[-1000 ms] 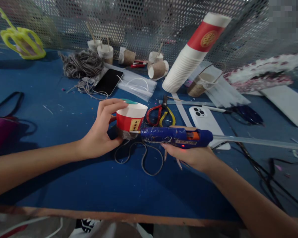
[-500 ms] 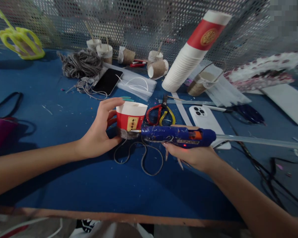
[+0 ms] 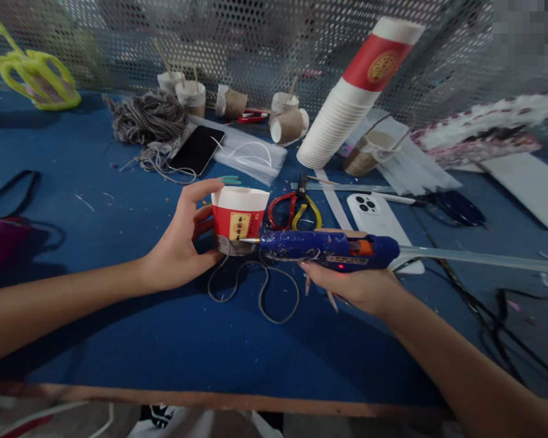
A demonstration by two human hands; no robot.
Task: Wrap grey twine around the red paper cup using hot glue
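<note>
My left hand point(image 3: 182, 246) grips a short red and white paper cup point(image 3: 238, 219) that stands upright on the blue table point(image 3: 164, 340). Grey string is wound round the cup's base, and its loose end point(image 3: 260, 292) lies in loops on the table. My right hand point(image 3: 351, 286) holds a blue glue gun point(image 3: 333, 250) level, its metal tip touching the cup's lower edge. A clear glue stick point(image 3: 479, 258) sticks out of the back of the gun.
Red and yellow scissors point(image 3: 295, 210) and a white phone point(image 3: 379, 222) lie just behind the gun. A tilted stack of paper cups point(image 3: 347, 103), a black phone point(image 3: 198, 149), a grey string bundle point(image 3: 148, 115) and several wrapped cups stand further back. Black cables point(image 3: 484, 316) run at right.
The cup has turned slightly in my left hand, so its yellow label now faces me more. The glue gun has stayed at the cup's base.
</note>
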